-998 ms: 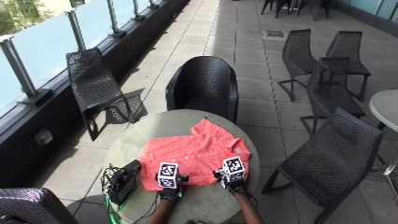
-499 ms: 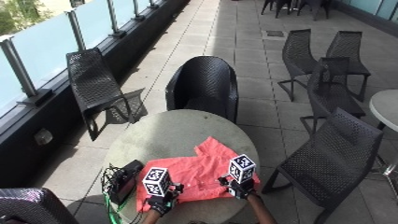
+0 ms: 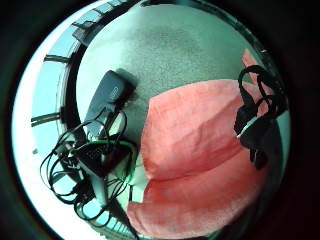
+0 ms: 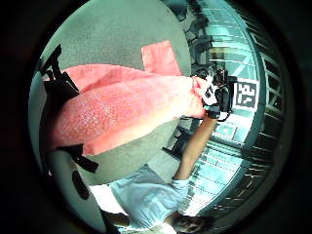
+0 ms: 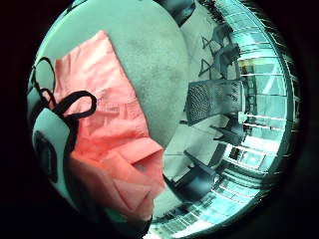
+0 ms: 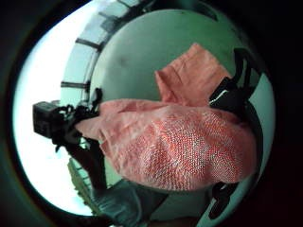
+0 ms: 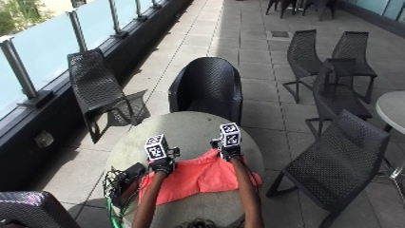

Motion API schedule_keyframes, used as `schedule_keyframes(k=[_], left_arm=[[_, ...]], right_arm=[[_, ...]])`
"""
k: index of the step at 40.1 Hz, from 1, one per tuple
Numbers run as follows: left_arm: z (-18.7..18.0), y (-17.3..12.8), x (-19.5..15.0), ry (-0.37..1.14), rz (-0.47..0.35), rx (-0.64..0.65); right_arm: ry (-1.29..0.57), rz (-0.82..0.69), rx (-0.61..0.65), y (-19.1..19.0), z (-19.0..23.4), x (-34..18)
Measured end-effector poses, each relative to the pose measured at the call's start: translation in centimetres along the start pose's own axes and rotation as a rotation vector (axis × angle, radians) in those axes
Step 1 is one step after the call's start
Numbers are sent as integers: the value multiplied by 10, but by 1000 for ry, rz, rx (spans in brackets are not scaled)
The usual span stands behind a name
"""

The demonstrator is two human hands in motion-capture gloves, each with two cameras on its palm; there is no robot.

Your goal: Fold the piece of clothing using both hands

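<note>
a folded, coral-red woven garment (image 3: 200,165) lies on the grey speckled round table (image 3: 165,50), beside a black device with tangled cables (image 3: 97,150).

The far half of the round table (image 7: 190,126) lies bare, open room ahead of both hands. On the person's left, a black box (image 7: 130,176) with a tangle of cables (image 3: 85,172) sits at the table's rim, just beside the coral garment (image 7: 199,175), narrowing the way on that side. A black armchair (image 7: 208,88) stands close against the table's far edge. To the right, another black chair (image 7: 335,156) stands near the table, and the tabletop past the garment's right edge is only a narrow strip.
</note>
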State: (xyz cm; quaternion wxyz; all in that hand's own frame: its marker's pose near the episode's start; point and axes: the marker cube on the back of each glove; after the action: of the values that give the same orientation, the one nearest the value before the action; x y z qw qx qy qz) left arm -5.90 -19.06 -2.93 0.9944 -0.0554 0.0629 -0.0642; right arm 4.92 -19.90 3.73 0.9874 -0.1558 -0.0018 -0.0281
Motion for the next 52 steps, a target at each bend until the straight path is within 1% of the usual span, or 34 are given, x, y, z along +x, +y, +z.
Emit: schedule_keyframes(k=[2,4,7,9,11,13,16,17,18,21,22,23,25,26,28,29,31,34,37,40,42,44,47,49,52], left_arm=[[5,3,3,-14,-46,-60],[18,2,2,-30,-74,-123],[34,-2,-2,-39,-86,-175],[39,-6,-4,-30,-80,-164],[40,-10,-7,-20,-76,-110],[36,-12,-11,-4,-97,-39],[24,-6,-16,37,-154,81],[19,-3,-15,56,-156,130],[14,1,-13,80,-128,189],[5,1,-4,113,44,388],[10,-3,-6,95,70,422],[19,-9,-11,71,78,433],[42,-21,-20,23,82,422],[50,-22,-22,4,88,417],[56,-14,-17,-31,108,415],[56,-6,-12,-51,119,418],[59,5,-3,-97,137,426],[73,0,0,-183,146,440],[69,14,11,-243,155,450],[81,16,11,-227,136,374],[90,14,9,-188,121,301],[95,9,8,-133,123,254],[97,3,6,-73,133,236],[97,2,5,-59,136,245],[97,1,5,-59,141,262]], right_arm=[[67,47,-37,-19,15,-1],[116,93,-79,-31,29,-2],[132,79,-85,-47,44,-7],[130,60,-93,-50,49,-9],[137,63,-98,-48,49,-9],[154,78,-79,-41,43,-6],[176,159,-5,-15,23,11],[151,182,42,-5,16,16],[96,186,104,5,9,18],[-159,180,298,36,-2,24],[-231,211,336,48,-2,29],[-292,261,361,61,0,36],[-389,370,409,78,15,56],[-424,408,443,79,28,68],[-474,456,508,73,57,93],[-494,479,518,75,69,102],[-547,503,495,91,79,108],[-638,471,441,118,73,100],[-673,496,397,123,80,100],[-747,534,347,123,87,94],[-791,546,372,118,87,92],[-805,584,384,114,89,92],[-814,657,313,114,95,91],[-850,655,288,114,95,88],[-914,591,393,104,89,88]])
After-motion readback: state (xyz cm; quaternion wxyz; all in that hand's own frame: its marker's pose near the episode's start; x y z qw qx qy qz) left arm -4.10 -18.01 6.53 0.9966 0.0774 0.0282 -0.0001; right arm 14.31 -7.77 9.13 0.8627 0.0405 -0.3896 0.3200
